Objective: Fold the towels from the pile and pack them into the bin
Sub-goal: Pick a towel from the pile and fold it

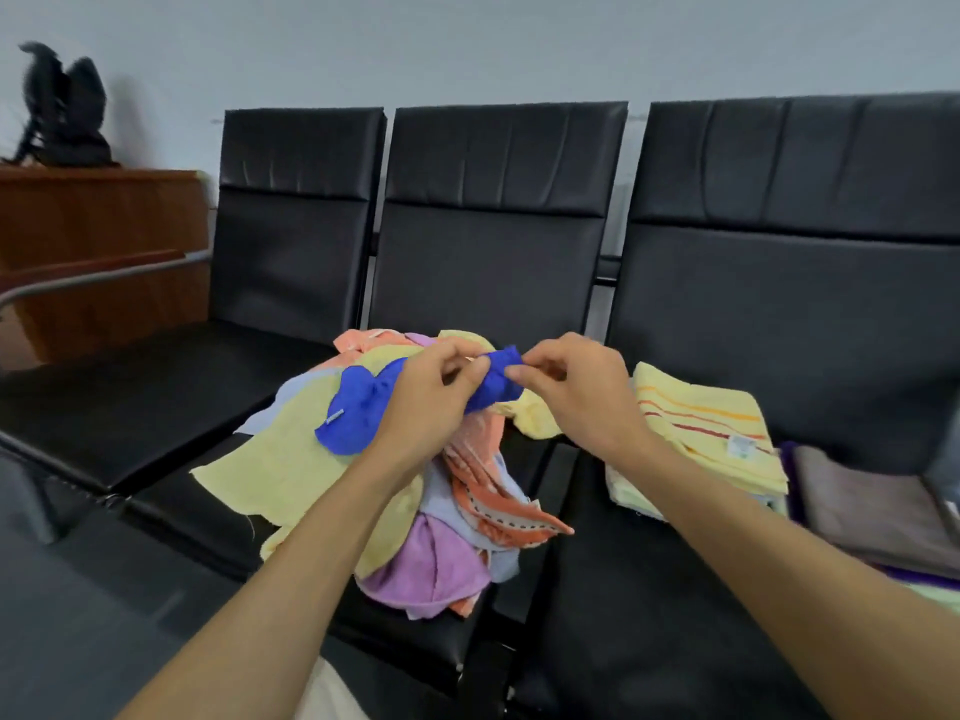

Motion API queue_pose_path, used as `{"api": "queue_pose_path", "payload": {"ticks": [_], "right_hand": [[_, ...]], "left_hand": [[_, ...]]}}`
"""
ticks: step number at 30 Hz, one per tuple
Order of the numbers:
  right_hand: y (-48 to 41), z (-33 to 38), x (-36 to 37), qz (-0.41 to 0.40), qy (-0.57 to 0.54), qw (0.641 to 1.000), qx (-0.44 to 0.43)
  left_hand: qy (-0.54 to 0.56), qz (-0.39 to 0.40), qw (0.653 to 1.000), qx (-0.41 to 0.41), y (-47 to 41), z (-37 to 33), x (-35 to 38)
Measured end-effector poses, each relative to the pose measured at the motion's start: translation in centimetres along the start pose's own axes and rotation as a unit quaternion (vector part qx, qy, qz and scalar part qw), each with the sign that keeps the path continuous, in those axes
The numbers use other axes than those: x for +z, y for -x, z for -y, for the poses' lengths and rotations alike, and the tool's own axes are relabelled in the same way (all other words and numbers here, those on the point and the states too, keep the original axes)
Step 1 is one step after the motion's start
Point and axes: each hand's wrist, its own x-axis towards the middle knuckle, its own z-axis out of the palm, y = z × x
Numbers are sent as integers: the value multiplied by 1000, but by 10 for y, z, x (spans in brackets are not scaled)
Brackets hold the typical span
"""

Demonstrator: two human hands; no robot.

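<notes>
The surface is a row of three black padded seats [493,226] w/ high backs, which fills the middle and right of the frame. Behind it stands a plain pale grey wall [467,44]. At the upper left there is a brown wooden cabinet [93,226] w/ a black bag [62,111] on top, blurred. A grey metal armrest [104,275] crosses the left edge, in front of the cabinet.

On the middle seat, centre of the frame, lies a loose pile of towels [322,475]: pale yellow, patterned orange, lilac and light blue, all unfolded and mixed. On the seat to the right is a folded pale yellow towel w/ orange and red stripes [701,423], on top of other folded pieces. At the right edge a folded grey-brown towel [872,501] lies on smth. purple.

The small crumpled blue towel [358,407] is over the top of the pile. Its left part hangs down onto the yellow cloth, and its right part is bunched btw. the two hands. The left hand [431,397] grips the bunch w/ thumb and curled fingers. The right hand [576,387] pinches the right end w/ its fingertips. The hands are near each other.
</notes>
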Motion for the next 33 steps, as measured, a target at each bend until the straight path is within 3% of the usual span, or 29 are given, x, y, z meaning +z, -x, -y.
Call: {"api": "queue_pose_path", "payload": {"ticks": [7, 13, 17, 20, 28, 33], "right_hand": [[-1, 26, -92, -109, -160, 980, 39], [15, 21, -153, -208, -214, 949, 101], [35, -8, -187, -246, -212, 933, 155], [52, -39, -208, -276, -187, 921, 201], [91, -113, -231, -351, -107, 884, 288], [93, -124, -251, -404, -94, 871, 264]], "left_hand": [[-62, 65, 991, 94, -20, -98, 14], [72, 258, 963, -35, 4, -140, 43], [-6, 403, 913, -69, 11, -139, 56], [-92, 458, 881, -78, 10, -126, 65], [-315, 449, 836, -15, -16, -74, 94], [-430, 326, 840, 59, -39, -60, 110]]}}
